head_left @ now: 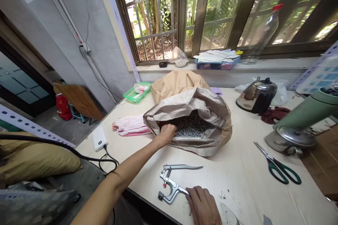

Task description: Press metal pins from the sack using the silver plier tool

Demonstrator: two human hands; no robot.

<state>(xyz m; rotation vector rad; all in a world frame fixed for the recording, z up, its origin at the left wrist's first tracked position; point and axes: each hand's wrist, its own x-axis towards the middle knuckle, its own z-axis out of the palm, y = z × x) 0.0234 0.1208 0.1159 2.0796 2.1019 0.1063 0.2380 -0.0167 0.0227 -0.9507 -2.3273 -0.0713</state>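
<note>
A brown paper sack (pixel 224 112) lies open on the table, with many small dark metal pieces (pixel 194 124) inside. My left hand (pixel 168 134) reaches into its mouth at the left side; the fingertips are hidden in the sack. Near the front edge, my right hand (pixel 203 204) is wrapped round the handle end of silver hand pliers (pixel 173 190), which lie on the table with their two handles spread and a small red part between them.
Green-handled scissors (pixel 280 168) lie at the right, beside a metal pot (pixel 290 140), a green flask (pixel 303 110) and a kettle (pixel 256 95). A white power bank (pixel 99 137), pink-white cloth (pixel 132 126) and green basket (pixel 137 92) are at the left.
</note>
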